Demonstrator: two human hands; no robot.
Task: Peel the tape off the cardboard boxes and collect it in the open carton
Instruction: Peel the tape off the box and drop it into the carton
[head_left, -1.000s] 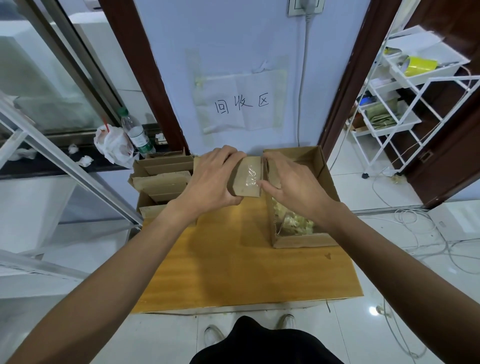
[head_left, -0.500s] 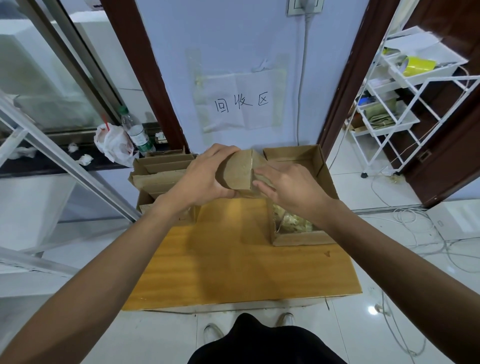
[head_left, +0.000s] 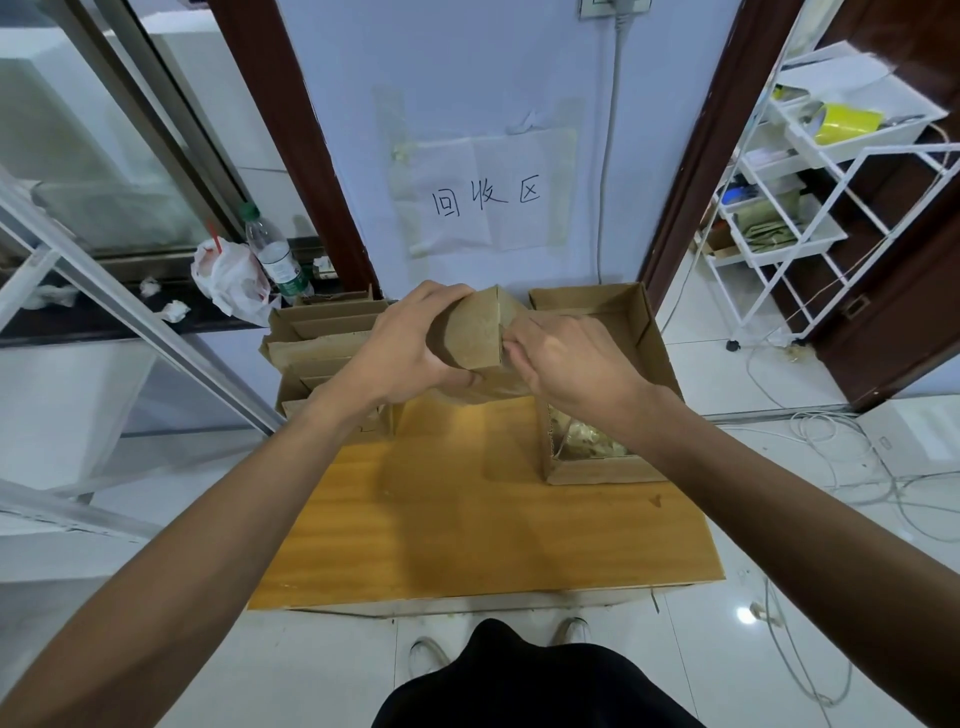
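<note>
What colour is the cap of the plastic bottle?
Green; the bottle cap shows in the head view, left of the boxes.

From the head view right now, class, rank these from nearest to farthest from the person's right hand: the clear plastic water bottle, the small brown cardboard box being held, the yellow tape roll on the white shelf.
1. Small brown cardboard box: touching the right hand.
2. Clear plastic water bottle: far left, on the ledge.
3. Yellow tape roll: upper right, on the white shelf.

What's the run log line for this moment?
left hand: holds small brown cardboard box | right hand: pinching at box edge | open brown carton: holds tape scraps
</note>
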